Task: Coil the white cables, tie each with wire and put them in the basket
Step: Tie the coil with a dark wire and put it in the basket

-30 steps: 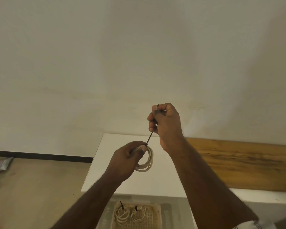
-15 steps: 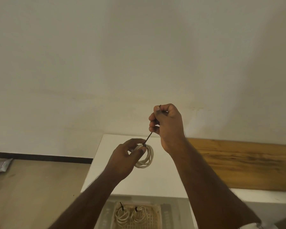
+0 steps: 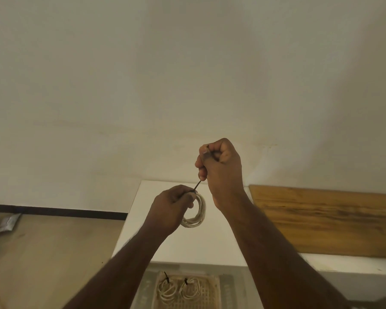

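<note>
My hands are raised above the white table (image 3: 187,244), whose top lies bare from its left edge across to the wooden board (image 3: 325,221), which covers the right part and leans up to the wall. Below the table's near edge sits the basket (image 3: 212,293); two tied coils (image 3: 178,291) fill its left and middle, leaving open mesh on the right. My forearms cross above it from either side, with a gap between them.

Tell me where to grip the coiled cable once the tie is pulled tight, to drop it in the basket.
Grip the coiled cable at the tied top, from the left, where the left hand pinches it: the wire bunches every loop there and the rest hangs free.
</note>
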